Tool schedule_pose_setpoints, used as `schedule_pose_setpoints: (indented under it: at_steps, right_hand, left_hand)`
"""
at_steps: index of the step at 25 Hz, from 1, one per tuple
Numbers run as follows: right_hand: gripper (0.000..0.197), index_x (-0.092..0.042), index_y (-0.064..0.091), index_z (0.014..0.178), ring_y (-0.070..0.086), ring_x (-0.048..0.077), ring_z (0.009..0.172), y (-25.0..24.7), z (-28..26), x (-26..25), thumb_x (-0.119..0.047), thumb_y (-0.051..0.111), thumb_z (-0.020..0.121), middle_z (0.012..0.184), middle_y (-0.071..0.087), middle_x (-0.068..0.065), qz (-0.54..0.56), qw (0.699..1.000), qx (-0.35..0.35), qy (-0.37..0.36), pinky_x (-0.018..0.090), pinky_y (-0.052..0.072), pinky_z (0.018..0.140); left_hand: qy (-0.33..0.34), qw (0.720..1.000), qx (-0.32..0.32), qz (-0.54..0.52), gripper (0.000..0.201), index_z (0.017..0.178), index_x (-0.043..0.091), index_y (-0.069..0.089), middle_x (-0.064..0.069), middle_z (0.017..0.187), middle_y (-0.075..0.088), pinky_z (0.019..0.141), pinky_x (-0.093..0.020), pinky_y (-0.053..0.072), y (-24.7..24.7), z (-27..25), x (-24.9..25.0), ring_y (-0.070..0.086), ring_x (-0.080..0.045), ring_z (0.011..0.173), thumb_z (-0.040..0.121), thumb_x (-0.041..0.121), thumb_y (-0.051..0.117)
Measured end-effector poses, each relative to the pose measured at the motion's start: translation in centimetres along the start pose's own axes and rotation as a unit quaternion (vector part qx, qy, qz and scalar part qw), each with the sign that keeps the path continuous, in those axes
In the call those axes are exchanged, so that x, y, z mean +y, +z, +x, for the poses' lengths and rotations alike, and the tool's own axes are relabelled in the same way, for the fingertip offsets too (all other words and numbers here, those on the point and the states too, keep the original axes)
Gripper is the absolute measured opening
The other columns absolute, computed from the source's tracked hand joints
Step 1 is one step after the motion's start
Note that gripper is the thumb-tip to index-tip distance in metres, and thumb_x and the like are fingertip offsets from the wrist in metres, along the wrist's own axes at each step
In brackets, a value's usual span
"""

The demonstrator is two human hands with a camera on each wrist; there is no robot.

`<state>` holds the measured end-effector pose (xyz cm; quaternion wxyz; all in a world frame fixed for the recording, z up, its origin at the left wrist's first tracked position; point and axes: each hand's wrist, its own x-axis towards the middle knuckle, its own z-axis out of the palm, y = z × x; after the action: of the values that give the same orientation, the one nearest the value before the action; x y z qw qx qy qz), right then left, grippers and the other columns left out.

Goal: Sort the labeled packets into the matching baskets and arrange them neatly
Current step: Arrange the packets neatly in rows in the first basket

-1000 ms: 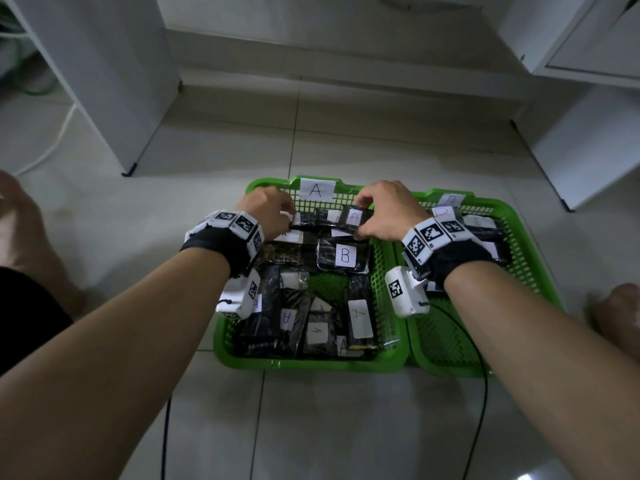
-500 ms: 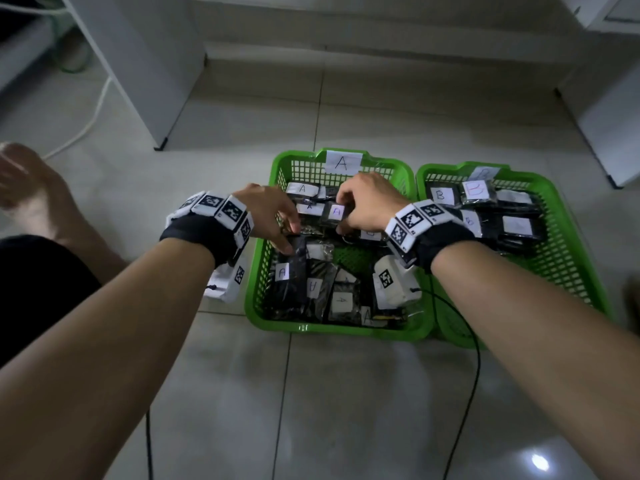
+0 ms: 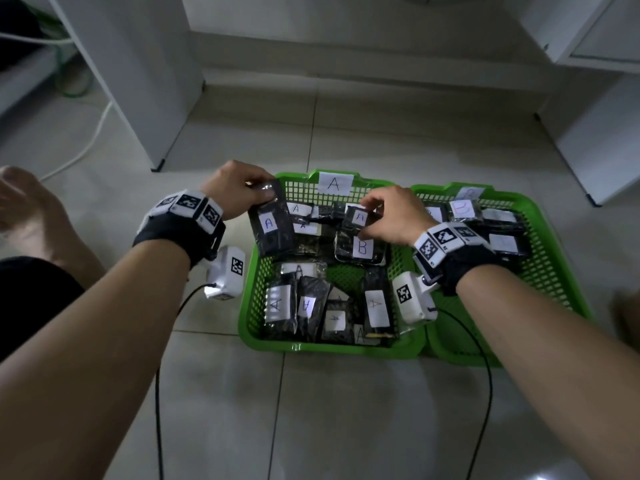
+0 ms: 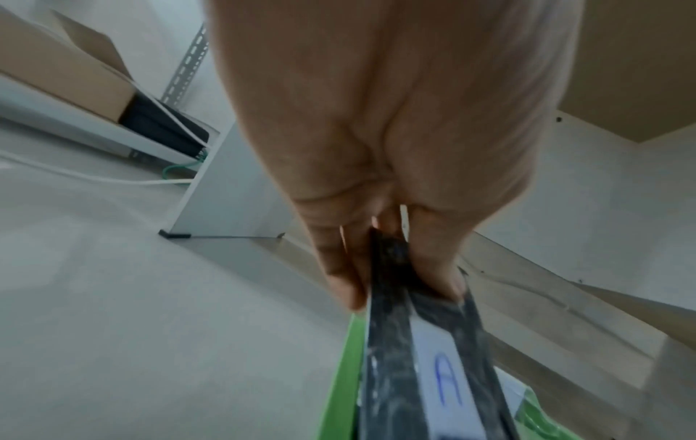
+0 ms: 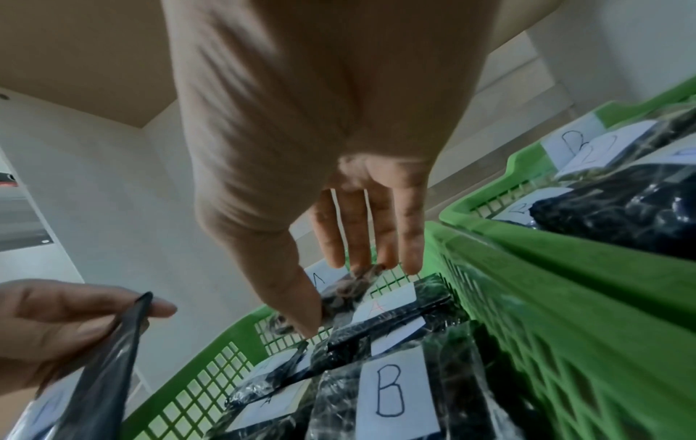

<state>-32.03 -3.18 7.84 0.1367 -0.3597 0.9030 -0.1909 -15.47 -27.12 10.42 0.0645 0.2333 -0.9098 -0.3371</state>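
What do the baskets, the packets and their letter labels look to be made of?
Baskets: green moulded plastic, it seems; rigid lattice walls, smooth semi-gloss rim. Packets, such as the one the left hand holds: dark contents in clear glossy film, judging by crinkles and glare; contents cannot be told. Labels: matte white paper, probably, with handwritten pen letters.

An indoor storage or work room: pale glossy floor tiles (image 3: 381,140), white furniture panels (image 3: 138,71) at upper left, brown cardboard box (image 4: 64,68) on shelving.
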Motion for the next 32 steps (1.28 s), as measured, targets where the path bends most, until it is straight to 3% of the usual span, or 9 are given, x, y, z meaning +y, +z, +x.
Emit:
schedule_pose_setpoints:
  at_steps: [3, 5, 8, 12, 16, 20, 23, 29, 32]
  right_hand:
    - [0.045, -0.017, 0.072, 0.109, 0.062, 0.013, 0.092, 1.0, 0.0, -1.1, -0.021, 0.091, 0.068, 0.106, 0.068, -0.005, -0.01, 1.0, -0.017, -0.012, 0.017, 0.043, 0.066]
    - [0.046, -0.017, 0.072, 0.111, 0.063, 0.016, 0.095, 2.1, 0.6, -2.5, -0.022, 0.091, 0.069, 0.11, 0.069, -0.001, -0.017, 0.999, -0.034, -0.025, 0.024, 0.052, 0.077]
    - [0.051, -0.017, 0.073, 0.11, 0.063, 0.019, 0.098, 3.7, 1.8, -4.9, -0.028, 0.094, 0.064, 0.109, 0.069, 0.0, -0.022, 0.997, -0.055, -0.053, 0.034, 0.054, 0.087]
    - [0.04, -0.013, 0.072, 0.101, 0.065, 0.021, 0.095, 6.7, 3.1, -7.9, -0.022, 0.092, 0.067, 0.103, 0.068, 0.002, -0.038, 0.991, -0.075, -0.1, 0.03, 0.056, 0.084]
    - [0.034, -0.011, 0.07, 0.094, 0.063, 0.021, 0.09, 7.9, 3.5, -8.4, -0.026, 0.09, 0.071, 0.097, 0.064, 0.0, -0.036, 0.99, -0.061, -0.118, 0.03, 0.057, 0.084]
    - [0.055, -0.014, 0.07, 0.112, 0.055, 0.016, 0.102, 6.4, 3.4, -7.6, -0.034, 0.092, 0.065, 0.115, 0.062, 0.0, 0.0, 0.993, -0.052, -0.103, 0.028, 0.047, 0.091]
    - [0.061, -0.013, 0.068, 0.118, 0.061, 0.018, 0.108, 3.7, 3.6, -6.7, -0.026, 0.094, 0.064, 0.12, 0.066, 0.001, 0.025, 0.996, -0.018, -0.081, 0.031, 0.05, 0.093]
    - [0.087, -0.019, 0.049, 0.143, 0.061, 0.011, 0.102, -2.0, 1.9, -2.5, -0.022, 0.091, 0.067, 0.127, 0.059, -0.004, 0.155, 0.986, 0.03, -0.056, 0.021, 0.048, 0.081]
    - [0.064, -0.024, 0.062, 0.133, 0.067, 0.013, 0.1, -3.4, 0.9, -0.2, -0.024, 0.087, 0.074, 0.119, 0.068, -0.004, 0.176, 0.984, 0.025, -0.035, 0.034, 0.056, 0.09]
  left_hand:
    - [-0.082, 0.986, 0.095, -0.11, 0.013, 0.097, 0.016, 0.073, -0.007, 0.093, 0.07, 0.078, -0.037, 0.057, 1.4, 0.6, -1.1, 0.066, -0.024, 0.082, 0.09, 0.012, 0.064]
    - [-0.169, 0.939, 0.134, -0.267, 0.013, 0.087, 0.014, 0.069, -0.016, 0.091, 0.069, 0.072, -0.042, 0.062, 1.7, 1.0, -1.8, 0.069, -0.033, 0.081, 0.09, 0.005, 0.06]
    - [-0.246, 0.84, 0.205, -0.438, 0.012, 0.1, 0.003, 0.064, -0.017, 0.085, 0.064, 0.054, -0.036, 0.061, 1.1, 0.8, -2.1, 0.067, -0.031, 0.076, 0.094, -0.001, 0.053]
    - [-0.262, 0.798, 0.257, -0.477, 0.014, 0.106, 0.001, 0.062, -0.015, 0.084, 0.065, 0.049, -0.033, 0.06, -0.1, 1.0, -2.7, 0.068, -0.027, 0.072, 0.094, -0.001, 0.054]
    - [-0.262, 0.805, 0.234, -0.478, 0.011, 0.103, 0.0, 0.061, -0.017, 0.084, 0.067, 0.054, -0.035, 0.061, 0.0, 1.0, -2.5, 0.069, -0.027, 0.07, 0.093, -0.001, 0.057]
    - [-0.264, 0.826, 0.19, -0.459, 0.012, 0.097, 0.002, 0.067, -0.019, 0.085, 0.07, 0.061, -0.039, 0.062, 0.5, 0.9, -2.0, 0.071, -0.029, 0.073, 0.086, -0.001, 0.062]
    - [-0.245, 0.847, 0.153, -0.446, 0.011, 0.087, 0.005, 0.069, -0.018, 0.084, 0.069, 0.064, -0.041, 0.063, 1.0, 0.8, -0.9, 0.071, -0.029, 0.072, 0.084, -0.003, 0.063]
    - [-0.17, 0.88, 0.05, -0.441, 0.01, 0.099, 0.003, 0.067, -0.02, 0.101, 0.069, 0.067, -0.043, 0.063, 4.1, 1.5, 3.4, 0.073, -0.034, 0.084, 0.089, 0.0, 0.065]
    - [-0.117, 0.916, 0.026, -0.382, 0.023, 0.111, 0.005, 0.069, -0.015, 0.104, 0.073, 0.074, -0.043, 0.062, 6.2, 2.4, 5.1, 0.074, -0.029, 0.083, 0.088, 0.007, 0.069]
